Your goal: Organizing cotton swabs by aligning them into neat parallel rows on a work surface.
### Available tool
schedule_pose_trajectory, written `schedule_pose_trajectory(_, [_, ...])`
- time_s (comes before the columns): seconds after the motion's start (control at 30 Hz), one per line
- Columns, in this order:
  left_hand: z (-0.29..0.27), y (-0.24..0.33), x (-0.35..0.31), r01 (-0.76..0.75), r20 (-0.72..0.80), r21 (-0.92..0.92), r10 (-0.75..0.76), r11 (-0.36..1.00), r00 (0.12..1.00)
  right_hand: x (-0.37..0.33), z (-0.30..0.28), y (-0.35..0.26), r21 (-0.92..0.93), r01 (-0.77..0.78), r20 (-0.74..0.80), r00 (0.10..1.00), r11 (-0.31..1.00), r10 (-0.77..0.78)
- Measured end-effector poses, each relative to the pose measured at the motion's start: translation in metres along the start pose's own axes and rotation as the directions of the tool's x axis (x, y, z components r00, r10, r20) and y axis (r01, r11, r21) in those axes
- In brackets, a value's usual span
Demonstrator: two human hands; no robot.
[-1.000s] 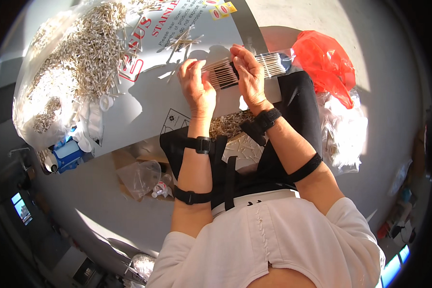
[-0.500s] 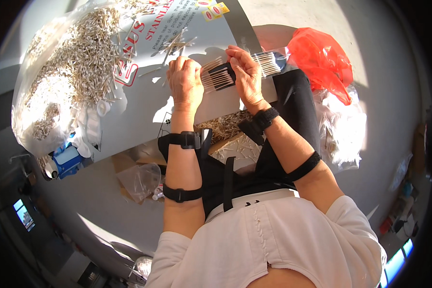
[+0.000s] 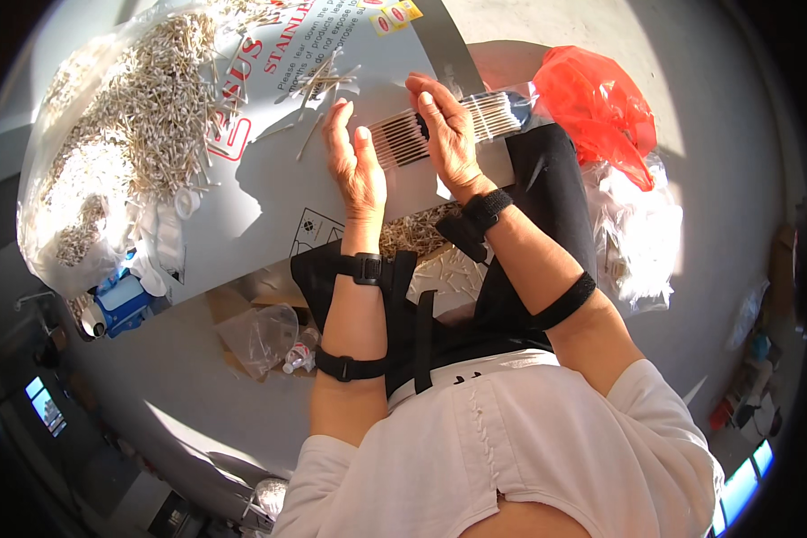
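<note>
A flat clear plastic sleeve (image 3: 496, 117) with cotton swabs lined up side by side lies slantwise at the near right edge of the table. Dark blue shows at its right end. My right hand (image 3: 453, 139) is over the middle of the sleeve, thumb and fingers stretched out, hiding part of the row; whether the palm presses on it I cannot tell. At the sleeve's left end, my left hand (image 3: 360, 170) stands with thumb and fingers apart, holding nothing. Several loose cotton swabs (image 3: 323, 82) lie crossed on the table beyond my left hand.
A big clear bag heaped with cotton swabs (image 3: 143, 117) covers the table's left side, with a blue and white container (image 3: 125, 305) by the corner. Right of my leg are a red plastic bag (image 3: 596, 108) and white plastic bags (image 3: 641, 233). A box of swabs (image 3: 444, 273) sits below the edge.
My left hand has turned and spread its fingers, shifting slightly right and nearer. My right hand has moved a little up and left. More of the lined-up swabs shows between my hands.
</note>
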State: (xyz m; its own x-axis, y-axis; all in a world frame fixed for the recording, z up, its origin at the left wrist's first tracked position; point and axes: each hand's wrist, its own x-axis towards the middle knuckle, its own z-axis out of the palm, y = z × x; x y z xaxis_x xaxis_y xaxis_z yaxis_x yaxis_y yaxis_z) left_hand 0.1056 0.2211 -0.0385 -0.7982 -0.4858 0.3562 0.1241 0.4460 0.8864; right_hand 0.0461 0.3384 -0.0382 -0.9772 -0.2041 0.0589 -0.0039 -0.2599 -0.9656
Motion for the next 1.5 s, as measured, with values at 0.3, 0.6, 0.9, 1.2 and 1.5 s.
schedule_pose_trajectory(0.3, [0.012, 0.002, -0.003, 0.161, -0.078, -0.35, -0.2, 0.923, 0.977, -0.007, 0.003, 0.003, 0.091, -0.038, -0.052, 0.998, 0.995, 0.043])
schedule_pose_trajectory(0.6, [-0.019, 0.017, -0.031, -0.347, 0.509, 0.647, -0.046, 0.679, 0.859, -0.017, -0.039, -0.027, -0.515, 0.0, 0.058, 0.998, 0.857, 0.035])
schedule_pose_trajectory(0.9, [-0.013, 0.019, -0.032, -0.302, 0.498, 0.692, -0.13, 0.656, 0.857, -0.027, -0.038, -0.03, -0.787, 0.338, 0.327, 0.938, 0.517, -0.116])
schedule_pose_trajectory(1.2, [-0.012, 0.019, -0.033, -0.296, 0.48, 0.697, -0.12, 0.653, 0.869, -0.03, -0.036, -0.03, -0.795, 0.379, 0.369, 0.922, 0.474, -0.117])
schedule_pose_trajectory(1.5, [-0.011, 0.015, -0.035, -0.301, 0.468, 0.687, -0.086, 0.662, 0.879, -0.024, -0.033, -0.032, -0.8, 0.367, 0.322, 0.93, 0.475, -0.176])
